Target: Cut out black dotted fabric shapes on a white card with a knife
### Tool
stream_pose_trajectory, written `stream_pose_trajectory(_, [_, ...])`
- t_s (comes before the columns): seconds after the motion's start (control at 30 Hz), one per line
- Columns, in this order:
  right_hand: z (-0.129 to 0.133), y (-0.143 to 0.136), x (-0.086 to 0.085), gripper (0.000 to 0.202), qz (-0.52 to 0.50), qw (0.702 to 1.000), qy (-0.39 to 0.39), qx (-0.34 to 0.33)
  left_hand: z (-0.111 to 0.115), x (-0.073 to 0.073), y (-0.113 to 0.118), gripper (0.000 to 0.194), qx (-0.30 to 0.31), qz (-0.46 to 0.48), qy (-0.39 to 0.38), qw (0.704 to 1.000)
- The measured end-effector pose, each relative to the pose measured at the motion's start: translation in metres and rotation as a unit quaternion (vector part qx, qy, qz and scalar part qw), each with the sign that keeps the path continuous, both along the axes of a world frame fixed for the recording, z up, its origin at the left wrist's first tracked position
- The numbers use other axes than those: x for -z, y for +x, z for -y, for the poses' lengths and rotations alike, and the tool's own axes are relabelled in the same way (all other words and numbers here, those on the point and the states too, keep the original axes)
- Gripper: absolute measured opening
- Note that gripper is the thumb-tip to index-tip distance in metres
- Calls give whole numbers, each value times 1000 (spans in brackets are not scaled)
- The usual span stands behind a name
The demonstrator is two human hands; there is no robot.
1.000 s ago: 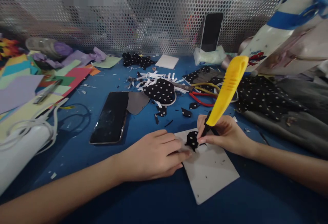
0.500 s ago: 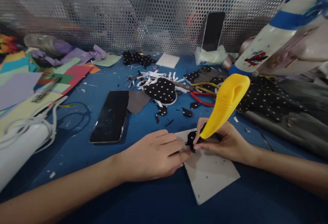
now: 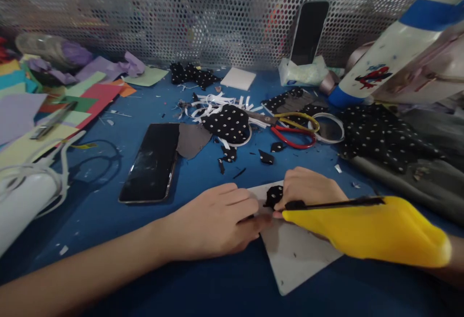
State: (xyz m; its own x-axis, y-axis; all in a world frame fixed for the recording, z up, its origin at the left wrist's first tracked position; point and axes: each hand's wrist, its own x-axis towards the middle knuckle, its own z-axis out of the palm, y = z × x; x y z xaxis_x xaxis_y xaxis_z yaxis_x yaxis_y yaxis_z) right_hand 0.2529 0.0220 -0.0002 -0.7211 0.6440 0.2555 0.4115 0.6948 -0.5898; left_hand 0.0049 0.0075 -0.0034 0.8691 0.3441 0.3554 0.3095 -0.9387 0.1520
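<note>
Currently the right hand has its grip pinched on the front end of a yellow-handled tool, whose broad handle lies back over the hand towards the right side of the bench. Its fingertips are at a small black spotted scrap, which sits on the far part of a pale card. The left hand rests at the card's left corner, fingers curled and close together; whether its grip pinches anything cannot be told.

As for containers, a clear jar lies on its side near the bench's far left corner, with purple material at its right end; whether that is inside cannot be told. Towards the far right, a white bottle with blue bands appears tilted, its contents hidden, in front of a pale pink bag. Left of the bottle, by the far edge, a soft pale packet sits at the foot of an upright phone. Another phone lies flat left of the card. Beyond the hands are open scissors, white paper strips and a larger spotted piece.
</note>
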Motion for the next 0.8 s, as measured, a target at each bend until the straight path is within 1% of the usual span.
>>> stream_pose_trajectory(0.1, [-1, 1, 3, 8, -20, 1000, 6, -1, -1, -2, 0, 23, 5, -6, 0, 1000])
stream_pose_trajectory(0.2, [-2, 0, 3, 7, -80, 996, -41, -1, -1, -4, -2, 25, 17, -15, -2, 1000])
stream_pose_trajectory(0.27, [-1, 0, 1, 8, -128, 988, -82, 29, -1, -5, -3, 25, 20, -19, -10, 1000])
stream_pose_trajectory(0.33, [1, -1, -1, 13, -156, 979, -102, 80, -1, -5, -4, 26, 21, -23, -16, 999])
stream_pose_trajectory(0.37, [1, -2, -2, 16, -161, 976, -102, 103, -2, -5, -4, 26, 21, -24, -17, 999])
stream_pose_trajectory(0.43, [2, -3, -3, 19, -151, 976, -89, 126, -2, -4, -4, 25, 24, -24, -19, 999])
stream_pose_trajectory(0.6, [2, -7, -4, 16, -124, 983, -41, 126, 0, -3, -5, 25, 23, -28, -10, 999])
stream_pose_trajectory(0.7, [-1, -5, -3, 12, -133, 979, -64, 144, 1, -3, -5, 26, 4, -18, 19, 1000])
stream_pose_trajectory(0.8, [-6, 0, -3, 9, -165, 971, -86, 151, 1, -1, -5, 28, -21, 1, 46, 999])
